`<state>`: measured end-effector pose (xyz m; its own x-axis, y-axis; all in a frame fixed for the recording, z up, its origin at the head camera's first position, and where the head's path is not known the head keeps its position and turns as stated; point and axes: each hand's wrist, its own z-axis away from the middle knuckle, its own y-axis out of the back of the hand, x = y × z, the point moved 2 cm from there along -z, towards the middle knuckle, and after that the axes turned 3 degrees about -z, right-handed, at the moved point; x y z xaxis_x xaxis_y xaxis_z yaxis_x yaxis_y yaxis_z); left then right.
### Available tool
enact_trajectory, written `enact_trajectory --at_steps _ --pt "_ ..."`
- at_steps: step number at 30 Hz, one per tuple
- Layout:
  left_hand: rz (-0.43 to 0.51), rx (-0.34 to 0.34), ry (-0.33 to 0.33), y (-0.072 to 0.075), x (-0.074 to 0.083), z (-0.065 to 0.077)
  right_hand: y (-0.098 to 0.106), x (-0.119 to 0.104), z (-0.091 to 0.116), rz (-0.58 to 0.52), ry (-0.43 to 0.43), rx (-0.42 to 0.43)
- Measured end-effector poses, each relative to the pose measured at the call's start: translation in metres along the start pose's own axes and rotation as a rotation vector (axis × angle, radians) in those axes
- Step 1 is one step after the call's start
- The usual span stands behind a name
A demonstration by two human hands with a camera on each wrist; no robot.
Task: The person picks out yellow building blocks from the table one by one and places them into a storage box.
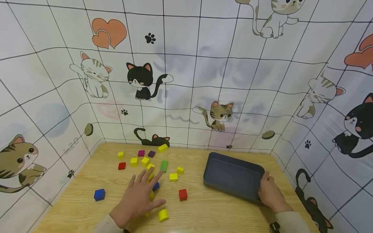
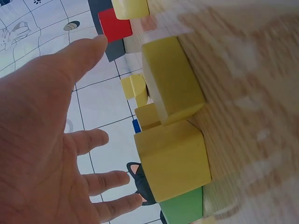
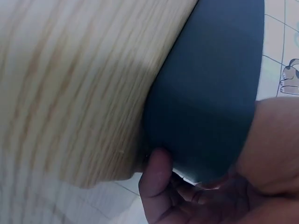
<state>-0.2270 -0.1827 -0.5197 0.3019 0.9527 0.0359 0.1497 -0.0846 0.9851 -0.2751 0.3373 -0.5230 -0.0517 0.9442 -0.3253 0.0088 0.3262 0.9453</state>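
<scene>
My left hand (image 1: 139, 197) is spread over a group of yellow blocks, its fingers apart and gripping nothing. Under and beside it are a blue block (image 1: 156, 186), partly hidden, and a yellow cylinder (image 1: 163, 215). In the left wrist view, two large yellow blocks (image 2: 175, 161) and a green block (image 2: 184, 205) stand beyond the fingertips. My right hand (image 1: 272, 192) grips the right end of a dark grey rectangular tray (image 1: 230, 191), thumb over the rim. The right wrist view shows fingers curled under the tray's corner (image 3: 201, 102). The tray's inside shows no blocks.
Several blocks lie scattered on the wooden table (image 1: 209, 213): a red cube (image 1: 183, 194) between hand and tray, a blue block (image 1: 99, 194) at left, a flat green block (image 1: 164, 166), purple ones (image 1: 151, 154) farther back. A cat-patterned cloth (image 1: 180, 71) hangs behind and on both sides.
</scene>
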Motion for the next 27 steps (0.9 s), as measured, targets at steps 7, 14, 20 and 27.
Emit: enact_trajectory --at_steps 7,14,20,27 --pt "0.008 -0.012 0.001 0.000 0.000 0.001 -0.003 0.002 -0.003 0.000 0.078 -0.055" --pt "0.036 -0.006 -0.031 0.002 0.003 0.000 -0.007 0.004 -0.010 0.026 0.189 -0.036" --pt "0.057 -0.032 -0.007 0.006 0.000 0.001 -0.009 0.006 -0.020 0.038 0.218 -0.030" --pt "0.050 -0.034 0.044 0.012 -0.011 0.004 -0.008 0.008 -0.028 0.036 0.251 0.017"
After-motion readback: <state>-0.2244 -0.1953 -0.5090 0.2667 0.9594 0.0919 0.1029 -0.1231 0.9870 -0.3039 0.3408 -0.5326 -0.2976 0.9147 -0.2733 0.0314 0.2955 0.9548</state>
